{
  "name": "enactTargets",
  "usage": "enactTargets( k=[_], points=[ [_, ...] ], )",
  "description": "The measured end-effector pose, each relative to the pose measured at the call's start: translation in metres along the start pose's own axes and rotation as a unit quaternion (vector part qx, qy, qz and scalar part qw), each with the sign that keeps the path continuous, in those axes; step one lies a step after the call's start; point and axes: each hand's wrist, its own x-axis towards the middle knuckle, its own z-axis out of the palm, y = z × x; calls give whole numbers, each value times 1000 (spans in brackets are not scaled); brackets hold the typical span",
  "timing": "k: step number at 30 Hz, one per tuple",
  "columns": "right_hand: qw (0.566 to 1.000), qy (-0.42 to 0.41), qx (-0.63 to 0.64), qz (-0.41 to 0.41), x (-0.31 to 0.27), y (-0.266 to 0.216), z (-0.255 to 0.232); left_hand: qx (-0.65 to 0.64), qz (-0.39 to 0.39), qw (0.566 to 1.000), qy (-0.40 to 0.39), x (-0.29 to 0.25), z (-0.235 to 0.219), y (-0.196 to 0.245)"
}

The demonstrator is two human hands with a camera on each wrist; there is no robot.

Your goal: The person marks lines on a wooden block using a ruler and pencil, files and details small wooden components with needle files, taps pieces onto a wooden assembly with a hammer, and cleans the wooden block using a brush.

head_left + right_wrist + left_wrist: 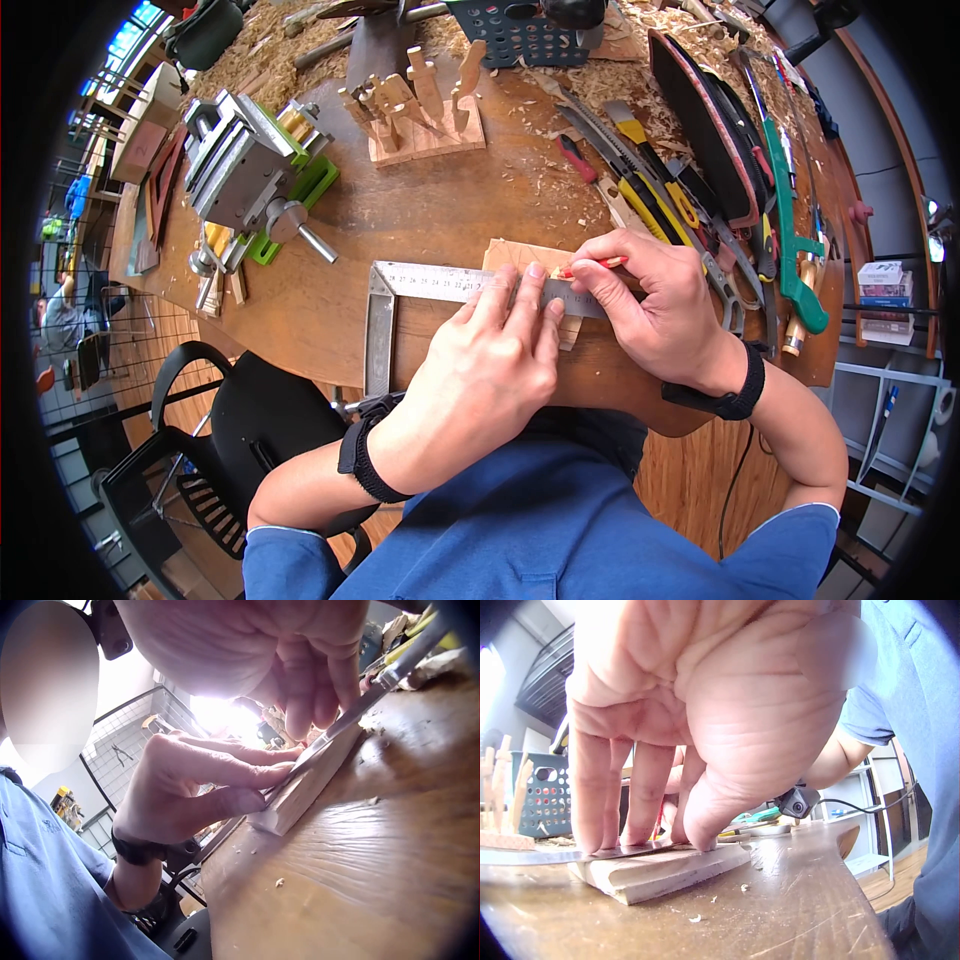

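Observation:
My left hand point(490, 370) presses its extended fingertips onto the blade of a steel try square point(430, 281). Under the blade lies a flat, pale wooden board point(512, 254), whose thick edge point(682, 874) shows in the left wrist view. The square's stock point(380, 335) points toward the body, left of the board. Between thumb and fingers, my right hand point(670, 310) pinches a red pencil point(610, 262), its tip down at the board along the blade's far edge. The other right fingers point(300, 690) hang over the blade in the right wrist view.
A grey vise point(235, 165) with a green base stands left. Behind the board, a wooden stand point(430, 147) holds several carved pieces. Saws, knives and a green-handled saw point(790, 230) crowd the right side. Wood shavings and a blue basket point(520, 40) lie at the back.

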Motion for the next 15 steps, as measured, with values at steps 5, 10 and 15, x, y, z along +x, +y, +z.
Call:
enactTargets(
  k=[5,10,15],
  points=[
    [1000,-5,-18,-7,1,-1,-1,3,2,1000,5,-1,1,0],
    [1000,2,-13,-11,1,-1,1,0,1,1000,15,-2,3,0],
    [1000,3,-14,-11,0,-1,1,1,-3,1000,18,-2,3,1]
  ],
)
